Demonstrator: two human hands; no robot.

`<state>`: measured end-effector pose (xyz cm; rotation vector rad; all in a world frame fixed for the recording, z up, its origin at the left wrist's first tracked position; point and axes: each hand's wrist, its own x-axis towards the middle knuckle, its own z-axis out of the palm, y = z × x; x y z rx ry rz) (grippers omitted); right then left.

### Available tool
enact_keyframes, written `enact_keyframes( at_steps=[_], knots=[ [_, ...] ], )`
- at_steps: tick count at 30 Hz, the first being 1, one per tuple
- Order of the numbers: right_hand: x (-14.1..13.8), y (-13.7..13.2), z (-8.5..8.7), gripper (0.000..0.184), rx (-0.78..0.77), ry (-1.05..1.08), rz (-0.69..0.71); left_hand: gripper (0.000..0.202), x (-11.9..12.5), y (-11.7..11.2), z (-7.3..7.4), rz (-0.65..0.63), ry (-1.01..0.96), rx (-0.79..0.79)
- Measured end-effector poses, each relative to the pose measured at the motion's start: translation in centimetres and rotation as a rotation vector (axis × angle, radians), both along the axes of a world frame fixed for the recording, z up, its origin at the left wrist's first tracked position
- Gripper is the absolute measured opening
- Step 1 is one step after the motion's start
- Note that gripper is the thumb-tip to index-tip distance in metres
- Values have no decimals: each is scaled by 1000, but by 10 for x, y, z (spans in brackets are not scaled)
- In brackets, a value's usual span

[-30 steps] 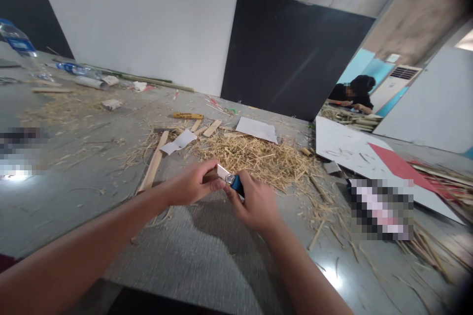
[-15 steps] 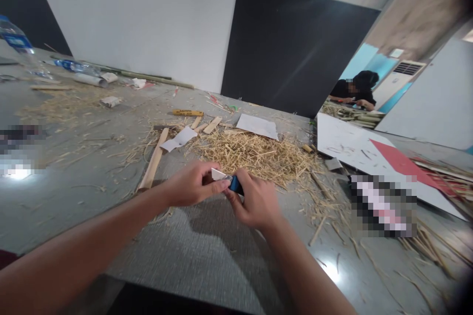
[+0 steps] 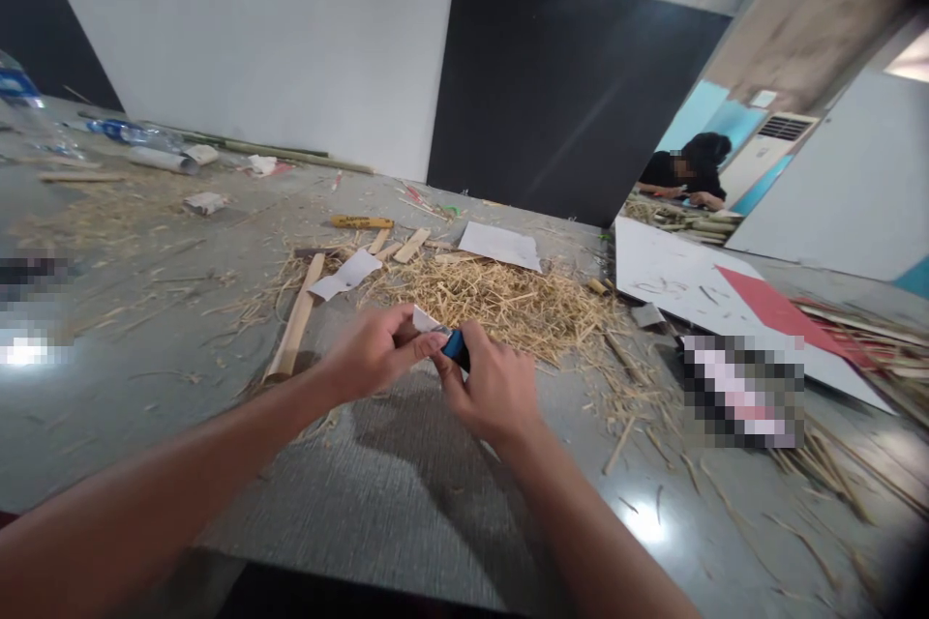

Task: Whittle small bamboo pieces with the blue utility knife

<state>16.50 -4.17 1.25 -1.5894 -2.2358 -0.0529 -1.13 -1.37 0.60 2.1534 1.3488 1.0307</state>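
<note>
Fingers of the left hand are pinching a white piece; the right hand is gripping a blue object, steady pressure probably helping.

Blue handle, white piece, golden shavings — grey tabletop, dark-lettered yellow strip

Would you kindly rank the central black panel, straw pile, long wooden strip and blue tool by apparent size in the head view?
1. Central black panel
2. Straw pile
3. Long wooden strip
4. Blue tool, partly hidden by the right hand
</note>
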Motion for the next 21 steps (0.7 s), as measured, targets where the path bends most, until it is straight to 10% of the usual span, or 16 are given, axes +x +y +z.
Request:
enact_keyframes(
  at_steps=[10, 21],
  knots=[
    [17, 20, 2, 39, 23, 191, -344, 48, -10, 2, 6, 272, -27, 160],
    [13, 10, -10, 36, 17, 85, 135, 17, -8, 3, 6, -58, 181, 105]
  ],
)
